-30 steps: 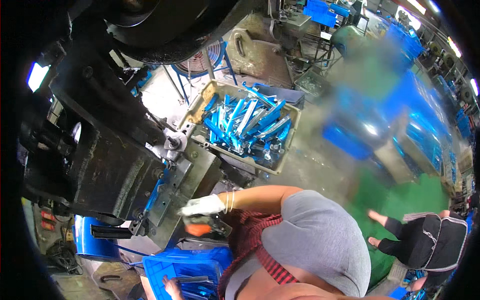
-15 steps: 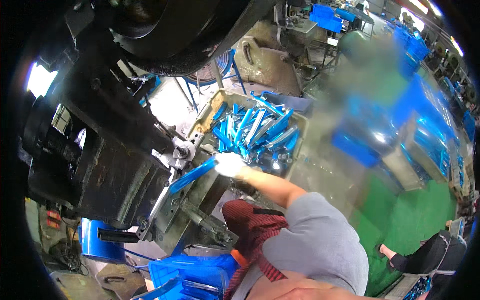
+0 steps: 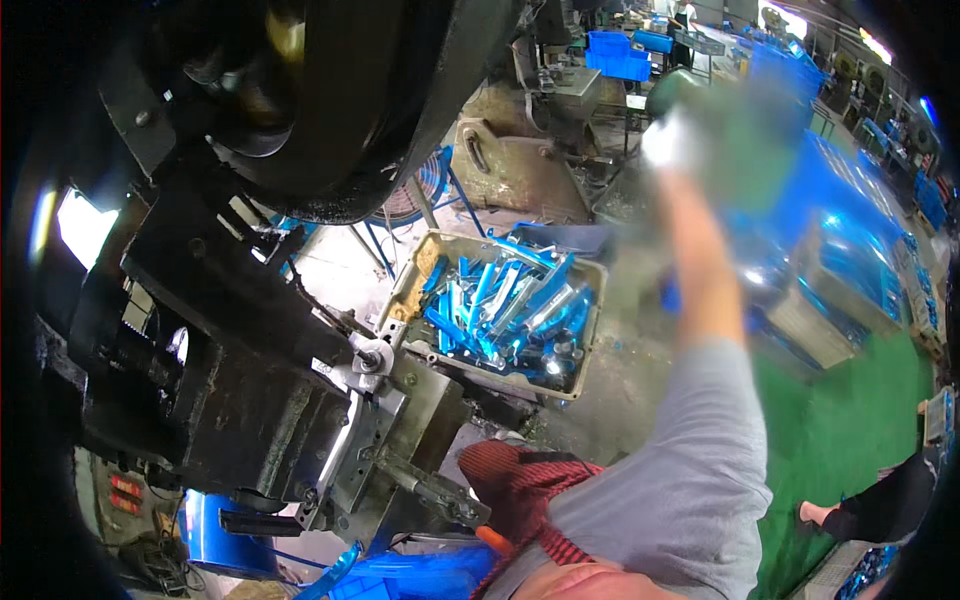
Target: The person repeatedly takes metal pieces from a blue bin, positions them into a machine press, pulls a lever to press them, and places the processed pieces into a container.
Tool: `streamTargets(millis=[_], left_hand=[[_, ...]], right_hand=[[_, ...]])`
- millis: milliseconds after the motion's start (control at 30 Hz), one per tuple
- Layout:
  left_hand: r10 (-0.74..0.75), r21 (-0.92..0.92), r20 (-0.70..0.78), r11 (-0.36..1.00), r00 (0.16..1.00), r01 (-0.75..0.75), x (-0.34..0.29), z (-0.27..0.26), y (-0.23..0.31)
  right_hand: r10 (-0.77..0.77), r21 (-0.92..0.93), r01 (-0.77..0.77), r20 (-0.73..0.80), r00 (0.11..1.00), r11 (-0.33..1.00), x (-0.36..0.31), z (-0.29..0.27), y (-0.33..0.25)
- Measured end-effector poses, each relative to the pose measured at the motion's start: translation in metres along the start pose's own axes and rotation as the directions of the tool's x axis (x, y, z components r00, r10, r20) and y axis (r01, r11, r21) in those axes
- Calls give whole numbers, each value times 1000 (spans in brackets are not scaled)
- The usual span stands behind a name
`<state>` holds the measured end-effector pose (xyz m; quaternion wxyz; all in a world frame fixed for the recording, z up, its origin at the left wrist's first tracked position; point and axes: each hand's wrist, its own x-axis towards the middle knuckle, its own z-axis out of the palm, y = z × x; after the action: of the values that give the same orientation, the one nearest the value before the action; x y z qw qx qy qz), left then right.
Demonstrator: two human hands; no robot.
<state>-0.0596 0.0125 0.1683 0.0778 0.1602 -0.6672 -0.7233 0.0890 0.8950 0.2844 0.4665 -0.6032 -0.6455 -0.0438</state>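
Observation:
My right arm, in a grey sleeve, stretches up on the right side of the view. At its end my right hand [image 3: 672, 147], in a white glove, is raised well beyond the parts bin and smeared, so its fingers cannot be made out. My left hand is out of view. Closest below the raised arm is a beige bin [image 3: 594, 330] heaped with blue and silver metal strips [image 3: 505, 300]. To its left, the machine's metal fixture [image 3: 370, 362] shows no blue strip on it. One blue strip [image 3: 338, 574] pokes up at the lower edge.
A large dark press [image 3: 220, 340] fills the left. Blue bins [image 3: 420, 572] and a blue drum [image 3: 215, 535] sit low down. A fan [image 3: 415, 190] stands behind the parts bin. Wrapped stacks [image 3: 850, 265] line the right, where another person's dark-clothed leg [image 3: 885, 500] shows.
My right hand has left the fixture and swung far up and to the right. The blue strip beside it at the fixture is gone from there. The view has shifted slightly.

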Motion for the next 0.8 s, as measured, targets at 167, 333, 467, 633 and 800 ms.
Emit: streamTargets(millis=[167, 333, 467, 633, 800], left_hand=[[78, -9, 25, 997, 997, -78, -11, 11, -4], [-58, 84, 224, 996, 973, 40, 6, 0, -6], [-58, -223, 53, 972, 997, 68, 14, 18, -17], [-16, -335, 216, 938, 976, 89, 23, 21, -39], [-87, -353, 198, 923, 976, 154, 16, 54, -41]], right_hand=[[4, -421, 172, 385, 923, 891, 116, -76, 13], [-142, 96, 131, 902, 407, 987, 81, -98, 26], [-625, -304, 894, 640, 448, 329, 20, 37, 52], [-708, 700, 575, 652, -272, 423, -282, -67, -45], [-911, 1000, 16, 3, -412, -4, -402, -140, -59]])
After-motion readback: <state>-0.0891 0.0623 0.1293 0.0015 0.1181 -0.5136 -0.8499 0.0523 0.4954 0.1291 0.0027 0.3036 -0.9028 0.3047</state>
